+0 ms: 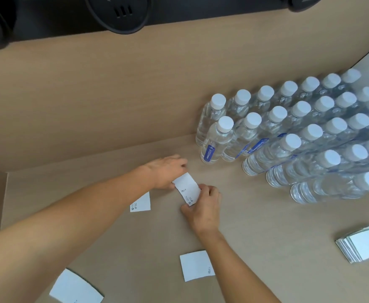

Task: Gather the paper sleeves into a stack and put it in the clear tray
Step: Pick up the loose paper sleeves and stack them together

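Currently, both hands meet near the centre of the tan laminate table (266, 226), each closed on an end of a small bundle of white paper sleeves (186, 190): the left hand (165, 171) pinches the far end between thumb and curled fingers, and the right hand (203, 204) clamps the near end the same way. How many sleeves the bundle contains cannot be told. Three loose sleeves lie flat on the table: one at 9 o'clock from the hands (140, 202), one at 6 o'clock (196, 265), and one at 7 o'clock near the lower frame edge (75, 288). A fanned stack of white sleeves (362, 246) rests well apart at 4 o'clock. No clear tray is visible in this view. The sleeves are thin, smooth, matte card, cut as curved trapezoids with small dark print near one edge. Likely risks: smooth faces can slide over one another, so a loose pinch may let the bundle splay or drop; flat sleeves offer no raised edge, so lifting one may crease it. Clear plastic water bottles with white caps (288, 127) stand packed at 2 o'clock, just beyond the left hand; a wide reach could topple the nearest.
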Demonstrator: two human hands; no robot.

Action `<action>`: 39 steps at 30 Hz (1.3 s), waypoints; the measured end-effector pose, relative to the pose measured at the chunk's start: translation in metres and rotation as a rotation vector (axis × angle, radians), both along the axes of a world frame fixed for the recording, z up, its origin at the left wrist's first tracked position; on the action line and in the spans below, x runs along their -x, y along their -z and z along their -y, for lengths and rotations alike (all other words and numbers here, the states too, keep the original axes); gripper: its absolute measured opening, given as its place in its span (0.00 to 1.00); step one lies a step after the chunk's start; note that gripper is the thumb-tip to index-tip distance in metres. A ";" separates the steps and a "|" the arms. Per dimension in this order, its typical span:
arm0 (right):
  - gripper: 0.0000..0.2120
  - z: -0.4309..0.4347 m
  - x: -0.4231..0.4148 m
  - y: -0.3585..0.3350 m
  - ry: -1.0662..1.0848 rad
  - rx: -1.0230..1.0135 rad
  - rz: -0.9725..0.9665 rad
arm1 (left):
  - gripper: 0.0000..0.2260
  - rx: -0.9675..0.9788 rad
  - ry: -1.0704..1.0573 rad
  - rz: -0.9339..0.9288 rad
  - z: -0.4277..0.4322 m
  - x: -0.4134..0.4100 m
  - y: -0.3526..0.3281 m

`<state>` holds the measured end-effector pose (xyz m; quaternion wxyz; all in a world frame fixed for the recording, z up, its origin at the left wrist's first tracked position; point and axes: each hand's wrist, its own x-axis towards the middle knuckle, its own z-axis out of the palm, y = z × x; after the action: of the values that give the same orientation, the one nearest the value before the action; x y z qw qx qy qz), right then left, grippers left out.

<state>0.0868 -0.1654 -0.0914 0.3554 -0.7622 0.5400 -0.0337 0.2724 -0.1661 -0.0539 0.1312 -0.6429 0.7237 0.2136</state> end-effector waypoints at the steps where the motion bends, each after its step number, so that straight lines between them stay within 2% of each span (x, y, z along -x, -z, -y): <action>1: 0.30 0.008 0.006 0.000 -0.056 -0.009 0.021 | 0.18 -0.006 -0.081 -0.022 -0.008 0.005 0.002; 7: 0.25 0.070 0.026 -0.010 -0.460 0.022 0.009 | 0.16 0.055 -0.647 -0.174 -0.063 0.071 0.013; 10: 0.25 0.080 0.026 -0.019 -0.618 0.009 -0.055 | 0.19 0.070 -0.824 -0.210 -0.074 0.099 0.014; 13: 0.26 0.076 0.033 -0.026 -0.697 0.024 -0.112 | 0.23 0.093 -0.821 -0.140 -0.080 0.112 0.007; 16: 0.24 0.063 0.051 -0.037 -0.690 0.008 -0.077 | 0.26 0.131 -0.837 -0.186 -0.096 0.117 -0.003; 24: 0.26 0.015 0.122 -0.053 -0.780 -0.025 -0.006 | 0.26 0.151 -0.853 -0.321 -0.167 0.168 -0.014; 31: 0.26 0.000 0.162 -0.038 -0.798 -0.030 -0.044 | 0.26 0.155 -0.864 -0.316 -0.187 0.212 -0.005; 39: 0.21 -0.001 0.172 -0.027 -0.780 -0.089 -0.101 | 0.25 0.153 -0.923 -0.302 -0.187 0.225 0.006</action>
<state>-0.0849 -0.1641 -0.0646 0.3474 -0.8946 0.2277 0.1649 0.0479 0.0212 -0.0602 -0.1312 -0.8661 0.3877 0.2868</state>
